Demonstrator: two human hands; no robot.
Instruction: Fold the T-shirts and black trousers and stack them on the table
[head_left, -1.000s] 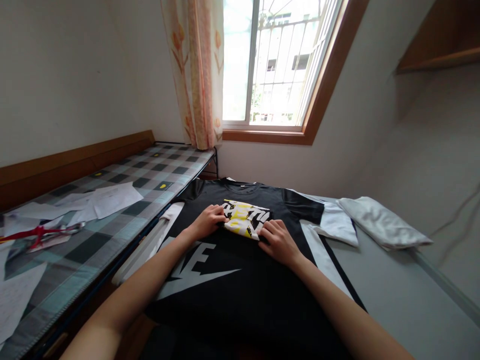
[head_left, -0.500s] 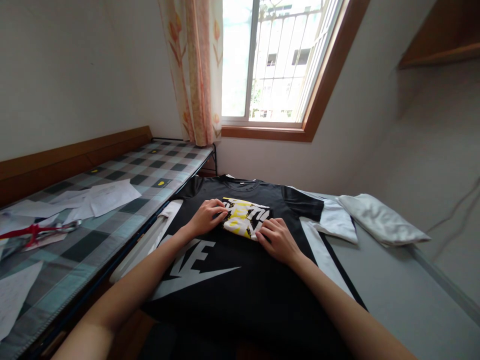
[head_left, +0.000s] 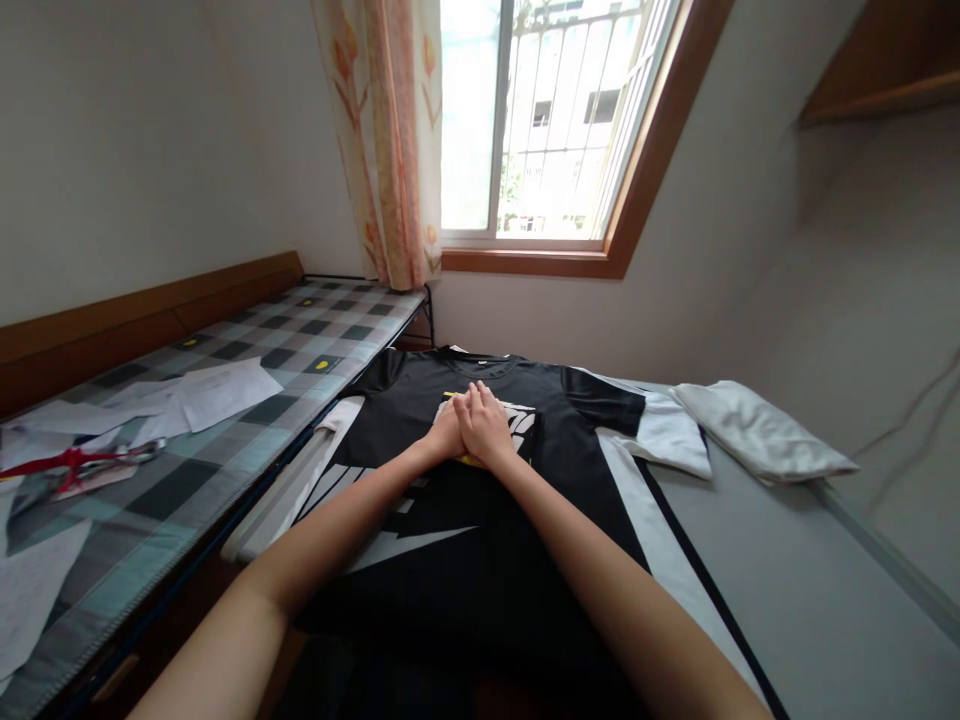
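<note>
A black T-shirt with white side panels and a grey printed logo is spread out flat. On its chest lies a small folded cloth in white, black and yellow, partly hidden under my hands. My left hand lies on the left part of the cloth, its fingers partly covered. Resting against and over it, my right hand has its fingers stretched forward, flat on the cloth. Neither hand is seen gripping anything.
A folded white cloth lies at the right on the grey surface. At the left, a checked bed surface holds papers and a red-handled object. A curtain hangs beside the window.
My hands have moved inward from the two sides of the small folded cloth and now lie together on top of it. The view has shifted slightly.
</note>
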